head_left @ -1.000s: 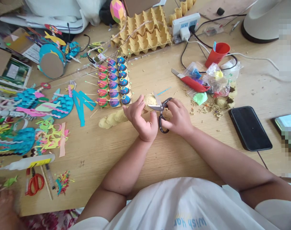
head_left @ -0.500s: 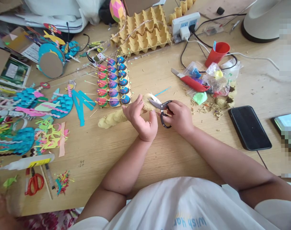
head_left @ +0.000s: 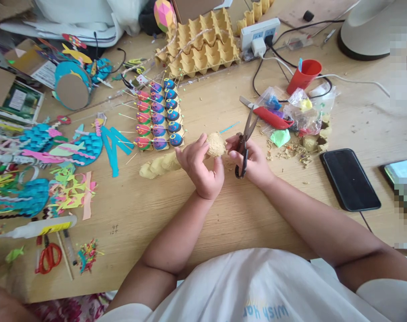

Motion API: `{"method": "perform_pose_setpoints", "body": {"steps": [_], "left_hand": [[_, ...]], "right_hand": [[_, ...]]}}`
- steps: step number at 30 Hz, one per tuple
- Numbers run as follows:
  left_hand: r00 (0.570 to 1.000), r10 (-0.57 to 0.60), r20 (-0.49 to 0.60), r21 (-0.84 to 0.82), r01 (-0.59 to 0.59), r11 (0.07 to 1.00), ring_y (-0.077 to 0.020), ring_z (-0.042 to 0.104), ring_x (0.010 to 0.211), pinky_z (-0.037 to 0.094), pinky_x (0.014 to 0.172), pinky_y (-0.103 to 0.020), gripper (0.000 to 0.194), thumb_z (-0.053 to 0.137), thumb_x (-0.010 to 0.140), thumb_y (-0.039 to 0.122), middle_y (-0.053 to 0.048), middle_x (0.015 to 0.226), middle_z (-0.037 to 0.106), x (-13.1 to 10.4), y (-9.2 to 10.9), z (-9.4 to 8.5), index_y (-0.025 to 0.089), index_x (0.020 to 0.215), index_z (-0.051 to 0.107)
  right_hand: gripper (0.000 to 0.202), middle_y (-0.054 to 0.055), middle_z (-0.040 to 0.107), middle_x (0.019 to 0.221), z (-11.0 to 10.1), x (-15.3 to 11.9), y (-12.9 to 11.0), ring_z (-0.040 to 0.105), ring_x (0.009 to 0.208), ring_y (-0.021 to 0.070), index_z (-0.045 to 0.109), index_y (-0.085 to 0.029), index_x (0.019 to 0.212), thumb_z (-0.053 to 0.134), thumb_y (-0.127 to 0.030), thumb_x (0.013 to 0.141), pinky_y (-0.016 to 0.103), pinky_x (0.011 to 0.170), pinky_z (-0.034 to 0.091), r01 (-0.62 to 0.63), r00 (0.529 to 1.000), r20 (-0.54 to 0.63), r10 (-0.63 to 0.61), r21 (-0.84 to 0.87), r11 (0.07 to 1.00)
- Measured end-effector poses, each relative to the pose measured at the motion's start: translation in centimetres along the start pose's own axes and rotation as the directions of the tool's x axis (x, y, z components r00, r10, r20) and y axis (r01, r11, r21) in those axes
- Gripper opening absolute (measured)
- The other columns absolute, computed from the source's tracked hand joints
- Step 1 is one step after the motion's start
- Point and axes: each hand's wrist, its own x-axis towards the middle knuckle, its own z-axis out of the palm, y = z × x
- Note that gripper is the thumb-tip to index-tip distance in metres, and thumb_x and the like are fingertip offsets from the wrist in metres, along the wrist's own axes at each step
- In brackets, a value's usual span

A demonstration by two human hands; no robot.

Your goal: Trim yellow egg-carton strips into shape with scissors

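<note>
Scissors [head_left: 246, 134] swung off pulp cup [head_left: 216, 145] | right of cup, right hand [head_left: 256, 164] curled fingers round scissors | left, left hand [head_left: 203, 172] clamped fingers on cup

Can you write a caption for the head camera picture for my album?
The left hand holds a rough tan piece, the right hand black-handled scissors, near rows of painted domes.

Both forearms [head_left: 181, 235] are stretched forward, angled inward; the left hand [head_left: 203, 172] is curled, the right hand [head_left: 256, 166] is held near it, fingers bent.
</note>
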Motion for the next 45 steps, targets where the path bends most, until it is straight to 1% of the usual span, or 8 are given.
{"method": "perform_pose_setpoints", "body": {"steps": [5, 16, 23, 29, 34, 38, 41, 45], "left_hand": [[0.991, -0.050, 0.120, 0.031, 0.046, 0.998, -0.0280, 0.066, 0.132, 0.023, 0.132, -0.054, 0.036, 0.055, 0.102, 0.030, -0.019, 0.138, 0.075, -0.1, 0.1, 0.2, 0.020, 0.136, 0.056], [0.970, -0.040, 0.238, -0.002, 0.042, 0.999, -0.0318, 0.060, 0.141, 0.021, 0.133, -0.056, 0.042, 0.061, 0.098, 0.035, -0.021, 0.146, 0.070, -0.3, 0.7, 0.2, 0.018, 0.137, 0.059], [0.956, 0.213, 0.202, -0.267, -0.156, 0.951, -0.0204, 0.075, 0.089, 0.057, 0.089, -0.036, 0.012, 0.067, 0.096, 0.026, -0.005, 0.095, 0.080, 0.1, 0.9, -0.4, 0.024, 0.108, 0.069], [0.961, 0.160, 0.225, -0.368, -0.069, 0.927, -0.0140, 0.077, 0.082, 0.060, 0.078, -0.025, 0.024, 0.065, 0.100, 0.012, -0.005, 0.099, 0.084, 0.1, 0.8, 0.1, 0.019, 0.123, 0.068], [0.899, 0.286, 0.333, -0.496, -0.091, 0.864, -0.0149, 0.079, 0.084, 0.062, 0.080, -0.027, 0.024, 0.064, 0.101, 0.018, -0.005, 0.103, 0.085, -0.1, 1.2, 0.1, 0.022, 0.124, 0.067], [0.893, 0.106, 0.437, -0.530, 0.161, 0.832, -0.0137, 0.069, 0.070, 0.056, 0.069, -0.028, 0.012, 0.063, 0.104, 0.030, -0.003, 0.085, 0.079, 0.1, 1.3, -0.2, 0.022, 0.100, 0.071], [0.781, -0.016, 0.625, -0.539, 0.446, 0.715, -0.0139, 0.061, 0.064, 0.048, 0.062, -0.029, 0.035, 0.061, 0.105, 0.045, -0.002, 0.072, 0.071, 0.5, 1.4, -0.2, 0.020, 0.082, 0.071], [0.483, 0.100, 0.870, -0.478, 0.775, 0.413, -0.0138, 0.061, 0.064, 0.047, 0.060, -0.029, 0.055, 0.062, 0.099, 0.068, -0.006, 0.077, 0.075, 0.6, 1.7, -0.1, 0.018, 0.085, 0.077]], "right_hand": [[0.047, 0.001, 0.069, 0.093, -0.1, 0.7, 0.1, 0.062, 0.083, 0.0143, 0.071, -0.023, 0.098, 0.090, -0.061, 0.077, 0.032, 0.081, 0.054, -0.157, 0.987, 0.070, 0.143, 0.269, 0.950], [0.043, -0.004, 0.062, 0.086, -0.3, 1.1, 0.8, 0.057, 0.075, 0.0115, 0.067, -0.024, 0.095, 0.094, -0.045, 0.069, 0.029, 0.071, 0.049, -0.212, 0.976, 0.027, 0.216, 0.337, 0.917], [0.040, -0.005, 0.056, 0.076, -0.5, 1.6, 0.6, 0.054, 0.068, 0.0115, 0.065, -0.024, 0.094, 0.090, -0.047, 0.073, 0.028, 0.066, 0.049, -0.235, 0.969, 0.024, 0.247, 0.413, 0.880], [0.034, -0.005, 0.055, 0.074, -0.9, 1.8, 0.3, 0.052, 0.067, 0.0119, 0.065, -0.023, 0.093, 0.086, -0.038, 0.071, 0.029, 0.065, 0.049, -0.266, 0.958, 0.040, 0.283, 0.485, 0.833], [0.030, -0.004, 0.054, 0.076, -1.3, 1.9, 0.6, 0.052, 0.065, 0.0126, 0.061, -0.025, 0.090, 0.080, -0.042, 0.074, 0.030, 0.062, 0.049, -0.182, 0.978, -0.027, 0.205, 0.360, 0.915], [0.029, -0.003, 0.054, 0.076, -1.3, 1.9, 0.6, 0.052, 0.067, 0.0132, 0.062, -0.026, 0.088, 0.081, -0.041, 0.072, 0.031, 0.064, 0.051, -0.167, 0.981, -0.046, 0.189, 0.302, 0.939], [0.024, -0.003, 0.054, 0.072, -1.2, 1.8, 0.3, 0.051, 0.065, 0.0132, 0.062, -0.025, 0.085, 0.078, -0.037, 0.071, 0.030, 0.062, 0.049, -0.191, 0.979, -0.003, 0.204, 0.337, 0.922], [0.022, -0.004, 0.051, 0.069, -1.4, 2.0, 0.3, 0.047, 0.062, 0.0119, 0.060, -0.024, 0.079, 0.076, -0.035, 0.070, 0.029, 0.060, 0.047, -0.183, 0.983, 0.069, 0.171, 0.459, 0.870]]}}
